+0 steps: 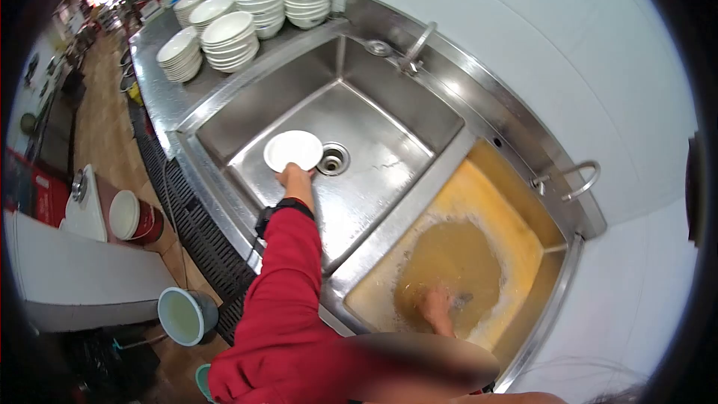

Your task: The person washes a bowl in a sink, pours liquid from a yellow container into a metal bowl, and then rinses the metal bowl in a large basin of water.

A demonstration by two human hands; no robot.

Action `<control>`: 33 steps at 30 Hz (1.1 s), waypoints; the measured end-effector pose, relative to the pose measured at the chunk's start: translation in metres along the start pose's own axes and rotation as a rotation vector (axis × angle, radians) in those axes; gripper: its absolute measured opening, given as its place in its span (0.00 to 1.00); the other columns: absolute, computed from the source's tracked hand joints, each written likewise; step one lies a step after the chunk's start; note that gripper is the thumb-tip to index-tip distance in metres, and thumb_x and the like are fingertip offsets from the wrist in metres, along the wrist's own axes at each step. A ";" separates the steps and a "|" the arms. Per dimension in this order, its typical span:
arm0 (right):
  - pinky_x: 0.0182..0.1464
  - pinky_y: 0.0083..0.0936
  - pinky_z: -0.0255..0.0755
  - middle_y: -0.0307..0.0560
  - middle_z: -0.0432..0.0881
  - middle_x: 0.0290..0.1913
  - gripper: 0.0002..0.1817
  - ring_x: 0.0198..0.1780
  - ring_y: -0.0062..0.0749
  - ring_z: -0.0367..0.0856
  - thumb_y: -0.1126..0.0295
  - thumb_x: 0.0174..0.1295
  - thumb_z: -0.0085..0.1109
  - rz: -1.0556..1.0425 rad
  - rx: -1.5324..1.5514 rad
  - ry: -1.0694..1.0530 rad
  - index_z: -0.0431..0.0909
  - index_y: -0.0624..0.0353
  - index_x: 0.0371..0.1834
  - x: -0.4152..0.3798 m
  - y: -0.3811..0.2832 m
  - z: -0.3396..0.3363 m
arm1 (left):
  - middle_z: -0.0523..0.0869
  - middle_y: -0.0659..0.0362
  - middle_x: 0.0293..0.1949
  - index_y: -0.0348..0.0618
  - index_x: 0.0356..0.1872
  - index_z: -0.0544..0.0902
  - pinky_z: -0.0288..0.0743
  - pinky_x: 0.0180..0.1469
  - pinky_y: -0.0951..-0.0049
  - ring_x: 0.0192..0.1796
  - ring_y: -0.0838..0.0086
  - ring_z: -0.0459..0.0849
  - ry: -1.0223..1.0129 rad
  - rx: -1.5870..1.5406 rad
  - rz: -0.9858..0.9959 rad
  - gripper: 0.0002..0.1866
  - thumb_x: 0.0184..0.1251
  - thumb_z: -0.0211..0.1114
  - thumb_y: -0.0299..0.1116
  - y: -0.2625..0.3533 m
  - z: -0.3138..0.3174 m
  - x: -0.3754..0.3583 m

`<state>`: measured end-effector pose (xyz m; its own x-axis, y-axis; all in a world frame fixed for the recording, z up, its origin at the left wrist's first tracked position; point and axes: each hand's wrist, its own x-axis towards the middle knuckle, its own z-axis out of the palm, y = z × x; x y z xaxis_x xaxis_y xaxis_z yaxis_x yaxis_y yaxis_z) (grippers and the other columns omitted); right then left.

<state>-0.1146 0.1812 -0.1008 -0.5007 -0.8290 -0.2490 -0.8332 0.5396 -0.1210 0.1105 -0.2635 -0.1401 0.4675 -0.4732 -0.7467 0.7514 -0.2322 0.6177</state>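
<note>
My left hand (298, 178) grips a white bowl (294, 150), fingers closed at its six-o'clock edge, just to nine o'clock of the drain (333, 160) in the steel basin (366, 116). At five o'clock my right hand (436, 302) dips into murky water (458, 258); I can't tell its grip or opening. Stacked bowls (258, 1) stand at eleven.

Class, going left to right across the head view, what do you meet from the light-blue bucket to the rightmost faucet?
Round light-blue bucket, round white bowl in left hand, right hand in murky brown water, rightmost curved metal faucet.
</note>
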 end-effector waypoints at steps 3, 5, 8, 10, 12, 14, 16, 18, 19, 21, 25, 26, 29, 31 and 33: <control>0.59 0.48 0.57 0.58 0.71 0.55 0.28 0.59 0.50 0.66 0.53 0.52 0.56 0.057 -0.086 -0.174 0.71 0.56 0.55 0.013 -0.012 -0.002 | 0.75 0.48 0.51 0.44 0.55 0.68 0.79 0.35 0.46 0.47 0.50 0.79 0.071 -0.166 -0.088 0.23 0.56 0.51 0.22 -0.016 0.008 0.012; 0.59 0.46 0.59 0.59 0.72 0.55 0.29 0.59 0.50 0.67 0.50 0.52 0.54 0.120 -0.121 -0.351 0.71 0.58 0.54 0.018 -0.019 -0.008 | 0.76 0.48 0.50 0.37 0.50 0.72 0.79 0.42 0.55 0.46 0.54 0.80 -0.033 -0.004 -0.085 0.18 0.56 0.53 0.24 -0.008 0.003 -0.027; 0.57 0.43 0.63 0.61 0.75 0.50 0.30 0.55 0.51 0.71 0.45 0.52 0.51 0.149 -0.127 -0.515 0.77 0.61 0.47 0.015 -0.028 -0.023 | 0.78 0.48 0.49 0.36 0.49 0.73 0.77 0.42 0.60 0.45 0.58 0.79 -0.092 0.157 -0.110 0.18 0.58 0.52 0.33 -0.005 0.026 -0.080; 0.57 0.41 0.63 0.61 0.77 0.47 0.30 0.53 0.52 0.73 0.43 0.49 0.52 0.028 -0.129 -0.349 0.80 0.61 0.41 0.004 -0.029 -0.015 | 0.79 0.48 0.48 0.34 0.48 0.74 0.75 0.42 0.66 0.45 0.62 0.79 -0.163 0.331 -0.143 0.21 0.61 0.50 0.41 -0.014 0.046 -0.115; 0.53 0.40 0.67 0.59 0.79 0.43 0.25 0.48 0.51 0.76 0.48 0.49 0.53 -0.094 -0.218 -0.242 0.81 0.60 0.37 -0.002 -0.029 -0.006 | 0.76 0.54 0.38 0.42 0.41 0.74 0.71 0.36 0.68 0.35 0.69 0.74 -0.667 0.289 0.013 0.13 0.57 0.54 0.36 -0.098 0.095 -0.077; 0.48 0.39 0.71 0.57 0.81 0.39 0.20 0.44 0.49 0.79 0.53 0.49 0.54 -0.226 -0.299 -0.146 0.82 0.59 0.33 0.000 -0.029 0.006 | 0.77 0.56 0.32 0.41 0.45 0.73 0.72 0.34 0.70 0.33 0.69 0.75 -1.091 0.266 0.076 0.14 0.57 0.52 0.28 -0.044 0.045 -0.256; 0.45 0.37 0.73 0.57 0.81 0.35 0.15 0.41 0.50 0.80 0.59 0.45 0.58 -0.282 -0.199 -0.234 0.82 0.59 0.30 0.003 -0.024 0.016 | 0.78 0.61 0.36 0.46 0.44 0.75 0.72 0.42 0.68 0.41 0.74 0.76 -1.431 0.518 0.301 0.14 0.55 0.59 0.30 -0.071 0.008 -0.316; 0.38 0.38 0.73 0.54 0.81 0.29 0.14 0.34 0.47 0.80 0.61 0.44 0.60 -0.279 -0.127 -0.150 0.80 0.61 0.27 0.001 -0.023 0.007 | 0.82 0.53 0.35 0.41 0.35 0.80 0.72 0.44 0.66 0.40 0.65 0.80 -1.679 0.708 0.462 0.11 0.50 0.59 0.32 -0.141 -0.030 -0.325; 0.31 0.39 0.73 0.51 0.80 0.23 0.13 0.28 0.45 0.80 0.63 0.43 0.62 -0.260 -0.052 -0.068 0.79 0.62 0.24 0.002 -0.021 0.000 | 0.83 0.50 0.35 0.41 0.38 0.80 0.72 0.46 0.64 0.42 0.60 0.80 -1.723 1.085 0.706 0.15 0.48 0.59 0.36 -0.153 -0.053 -0.327; 0.26 0.35 0.70 0.48 0.77 0.19 0.09 0.23 0.39 0.77 0.66 0.43 0.60 -0.264 0.216 -0.037 0.76 0.61 0.21 0.022 0.010 0.014 | 0.79 0.46 0.40 0.44 0.43 0.77 0.70 0.46 0.67 0.45 0.62 0.77 -1.749 1.574 0.635 0.17 0.51 0.59 0.38 -0.161 -0.093 -0.319; 0.16 0.22 0.58 0.34 0.67 0.13 0.06 0.14 0.18 0.65 0.75 0.42 0.55 0.049 1.053 -0.235 0.68 0.56 0.14 0.013 0.034 -0.040 | 0.81 0.51 0.42 0.42 0.43 0.78 0.70 0.47 0.63 0.46 0.65 0.77 -1.853 1.582 0.319 0.20 0.57 0.56 0.46 -0.248 -0.156 -0.242; 0.15 0.22 0.56 0.33 0.65 0.12 0.07 0.13 0.18 0.63 0.74 0.41 0.56 0.038 0.985 -0.201 0.68 0.56 0.13 0.018 0.043 -0.034 | 0.81 0.54 0.42 0.40 0.41 0.79 0.70 0.47 0.63 0.44 0.66 0.77 -1.703 1.464 -0.096 0.21 0.59 0.54 0.48 -0.273 -0.173 -0.231; 0.18 0.21 0.60 0.35 0.69 0.14 0.06 0.17 0.19 0.67 0.71 0.48 0.57 0.028 1.098 -0.221 0.71 0.59 0.20 0.003 0.029 -0.057 | 0.83 0.55 0.34 0.40 0.35 0.80 0.71 0.39 0.63 0.33 0.67 0.78 -1.438 1.390 -0.910 0.21 0.60 0.55 0.50 -0.271 -0.183 -0.257; 0.18 0.21 0.62 0.36 0.71 0.16 0.05 0.18 0.21 0.69 0.71 0.51 0.56 0.060 1.281 -0.286 0.73 0.60 0.24 -0.001 0.040 -0.047 | 0.82 0.53 0.28 0.40 0.33 0.81 0.71 0.29 0.63 0.26 0.66 0.78 -1.569 1.127 -0.788 0.17 0.59 0.55 0.45 -0.323 -0.197 -0.205; 0.23 0.21 0.67 0.39 0.75 0.21 0.07 0.23 0.23 0.74 0.69 0.56 0.53 -0.032 1.500 -0.415 0.74 0.61 0.32 -0.010 0.039 -0.045 | 0.82 0.51 0.28 0.39 0.32 0.81 0.71 0.26 0.63 0.27 0.67 0.80 -1.452 1.459 -0.109 0.13 0.56 0.55 0.39 -0.249 -0.191 -0.245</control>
<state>-0.1527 0.2047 -0.0600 -0.1788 -0.8822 -0.4357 0.2737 0.3807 -0.8833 -0.1021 0.0728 -0.1586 -0.7254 -0.4262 -0.5404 -0.4428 -0.3121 0.8405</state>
